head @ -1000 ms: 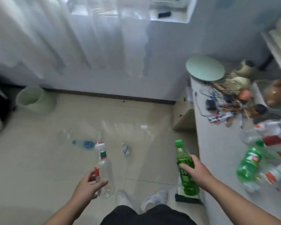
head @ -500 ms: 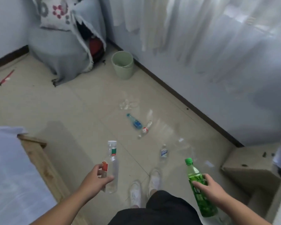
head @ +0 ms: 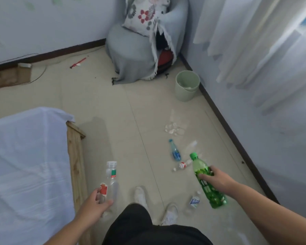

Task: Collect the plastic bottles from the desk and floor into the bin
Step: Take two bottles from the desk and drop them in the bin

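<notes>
My left hand [head: 94, 206] grips a clear bottle [head: 111, 184] with a red label, held upright. My right hand [head: 215, 177] holds a green bottle [head: 208, 182] around its middle, cap tilted up and left. A pale green bin [head: 187, 85] stands on the floor by the wall, far ahead. On the tiles between lie a blue-labelled bottle [head: 174, 152], a crushed clear bottle [head: 174, 129], a small bottle with a red and white cap end [head: 182, 166] and a bottle with a blue-white label [head: 194, 200] near my right shoe.
A bed with a white sheet [head: 28, 170] and wooden frame [head: 76, 156] fills the left. A grey covered chair [head: 138, 50] with a flowered cushion stands in the corner beside the bin. White curtains [head: 254, 41] hang along the right wall. A red pen [head: 78, 62] lies by the far wall.
The view has swung left, away from the desk, bringing the bed, corner chair and bin into sight. Both hands still hold their bottles; the green bottle tilts more.
</notes>
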`<state>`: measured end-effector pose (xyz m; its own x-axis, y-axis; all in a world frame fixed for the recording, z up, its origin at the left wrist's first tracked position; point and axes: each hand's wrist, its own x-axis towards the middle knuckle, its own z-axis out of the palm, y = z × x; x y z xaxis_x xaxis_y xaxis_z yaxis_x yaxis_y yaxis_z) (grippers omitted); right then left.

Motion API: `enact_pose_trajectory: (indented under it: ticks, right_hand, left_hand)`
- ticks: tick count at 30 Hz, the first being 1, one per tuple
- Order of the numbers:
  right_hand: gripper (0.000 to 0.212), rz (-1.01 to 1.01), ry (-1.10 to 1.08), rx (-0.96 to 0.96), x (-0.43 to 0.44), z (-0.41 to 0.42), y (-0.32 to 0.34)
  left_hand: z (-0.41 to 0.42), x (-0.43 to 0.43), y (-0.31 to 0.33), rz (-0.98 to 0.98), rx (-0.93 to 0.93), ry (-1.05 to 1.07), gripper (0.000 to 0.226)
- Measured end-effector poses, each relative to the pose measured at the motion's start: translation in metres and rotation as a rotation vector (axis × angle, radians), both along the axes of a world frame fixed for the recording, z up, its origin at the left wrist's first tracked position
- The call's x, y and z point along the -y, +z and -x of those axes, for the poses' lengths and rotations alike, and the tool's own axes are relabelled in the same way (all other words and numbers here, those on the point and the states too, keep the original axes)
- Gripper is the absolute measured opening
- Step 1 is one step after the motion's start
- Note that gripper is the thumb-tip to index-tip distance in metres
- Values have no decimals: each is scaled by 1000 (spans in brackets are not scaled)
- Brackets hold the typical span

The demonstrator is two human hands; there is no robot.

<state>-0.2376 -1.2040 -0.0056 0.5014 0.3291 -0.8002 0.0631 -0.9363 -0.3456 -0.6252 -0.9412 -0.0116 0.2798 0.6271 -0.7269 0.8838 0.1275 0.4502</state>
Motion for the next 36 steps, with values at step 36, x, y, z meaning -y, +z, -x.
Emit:
enact_pose_trajectory:
  ticks: [36]
  right_hand:
    - [79,46,-38,-34,-425,-370,-18]
  left_hand:
    - [-422,-483,-7,-51,19,-144,83]
